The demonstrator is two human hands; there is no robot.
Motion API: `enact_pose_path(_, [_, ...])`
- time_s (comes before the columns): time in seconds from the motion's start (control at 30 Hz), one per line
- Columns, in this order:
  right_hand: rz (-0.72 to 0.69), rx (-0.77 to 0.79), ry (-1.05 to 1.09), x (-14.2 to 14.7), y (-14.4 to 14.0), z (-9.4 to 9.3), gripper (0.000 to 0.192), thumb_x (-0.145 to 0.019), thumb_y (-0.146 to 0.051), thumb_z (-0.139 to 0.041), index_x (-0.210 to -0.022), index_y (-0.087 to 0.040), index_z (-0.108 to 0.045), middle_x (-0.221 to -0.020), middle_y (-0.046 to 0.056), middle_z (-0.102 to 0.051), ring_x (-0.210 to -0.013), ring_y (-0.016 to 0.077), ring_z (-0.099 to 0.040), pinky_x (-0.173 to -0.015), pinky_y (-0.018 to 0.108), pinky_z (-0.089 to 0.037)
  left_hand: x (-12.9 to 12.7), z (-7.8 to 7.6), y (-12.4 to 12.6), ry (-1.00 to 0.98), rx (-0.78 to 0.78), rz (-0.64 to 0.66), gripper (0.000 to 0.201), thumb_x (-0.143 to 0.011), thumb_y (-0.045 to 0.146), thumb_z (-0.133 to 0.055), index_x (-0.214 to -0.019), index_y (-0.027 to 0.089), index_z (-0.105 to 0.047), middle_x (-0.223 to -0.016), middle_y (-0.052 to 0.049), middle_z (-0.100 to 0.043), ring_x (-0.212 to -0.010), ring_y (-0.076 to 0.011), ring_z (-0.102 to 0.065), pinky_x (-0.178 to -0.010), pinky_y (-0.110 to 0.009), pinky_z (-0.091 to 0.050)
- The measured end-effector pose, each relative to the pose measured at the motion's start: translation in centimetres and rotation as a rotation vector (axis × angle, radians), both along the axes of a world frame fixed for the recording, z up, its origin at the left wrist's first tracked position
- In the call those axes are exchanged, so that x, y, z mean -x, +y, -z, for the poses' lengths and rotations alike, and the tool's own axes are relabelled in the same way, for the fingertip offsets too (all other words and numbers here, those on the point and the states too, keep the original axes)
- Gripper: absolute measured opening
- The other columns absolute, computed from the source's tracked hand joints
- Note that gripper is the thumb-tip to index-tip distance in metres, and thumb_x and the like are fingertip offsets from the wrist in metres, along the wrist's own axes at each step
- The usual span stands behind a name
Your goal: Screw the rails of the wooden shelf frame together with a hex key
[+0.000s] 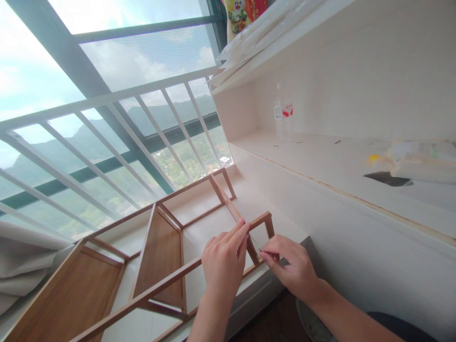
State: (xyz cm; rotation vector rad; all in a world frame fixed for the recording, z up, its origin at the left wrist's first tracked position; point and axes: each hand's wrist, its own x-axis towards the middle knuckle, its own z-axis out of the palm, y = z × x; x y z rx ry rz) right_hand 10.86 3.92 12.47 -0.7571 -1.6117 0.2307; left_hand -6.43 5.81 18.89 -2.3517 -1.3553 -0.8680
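A brown wooden rack frame (pixel 178 271) with flat shelf panels (pixel 159 256) lies on its side on a white ledge. My left hand (pixel 225 256) is closed over its near rail, close to the joint with a crosspiece at the right end. My right hand (pixel 290 263) is just to the right of it, with thumb and forefinger pinched on a thin metal hex key (pixel 255 242). The key's far end reaches toward the rail beside my left fingertips. Where its tip meets the wood is hidden.
White railings (pixel 164 114) and a window stand behind the rack. On the right, a white shelf unit (pixel 320 209) holds a clear plastic bottle (pixel 278 116) and a plastic bag (pixel 423 159). A grey curtain (pixel 28 266) hangs at the left.
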Motion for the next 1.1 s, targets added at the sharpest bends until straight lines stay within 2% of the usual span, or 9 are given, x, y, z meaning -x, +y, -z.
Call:
enact_pose_path(0.6, [0.002,-0.110,-0.035,0.00,0.13,-0.29,0.012,-0.090,-0.008,-0.071,-0.094,-0.018,-0.066,-0.078,0.001,-0.068,-0.070,0.0128,-0.060,-0.067,0.025,-0.049,0.02,0.13,0.04,0.004,-0.022,0.005,0.029,-0.096,0.021,-0.063,-0.120,0.033,-0.072,-0.123,0.006,-0.074,-0.086,-0.0173,-0.075,-0.072,-0.034,-0.053])
enact_pose_path(0.9, [-0.004,-0.105,-0.037,0.08,-0.02,-0.54,0.012,-0.090,-0.008,-0.070,-0.091,-0.019,-0.065,-0.075,0.001,-0.066,-0.069,0.0128,-0.058,-0.065,0.025,-0.048,-0.04,0.02,-0.06,-0.004,-0.041,0.007,0.027,-0.096,0.022,-0.063,-0.119,0.033,-0.073,-0.121,0.005,-0.075,-0.085,-0.0172,-0.075,-0.071,-0.034,-0.053])
enact_pose_path(1.1, [-0.006,-0.075,-0.026,0.03,0.04,-0.07,0.012,-0.091,-0.010,-0.070,-0.094,-0.020,-0.064,-0.077,0.001,-0.067,-0.068,0.0130,-0.059,-0.065,0.025,-0.049,0.00,0.13,-0.01,-0.002,-0.041,0.001,0.027,-0.096,0.023,-0.063,-0.119,0.033,-0.073,-0.121,0.006,-0.075,-0.084,-0.0174,-0.075,-0.071,-0.034,-0.053])
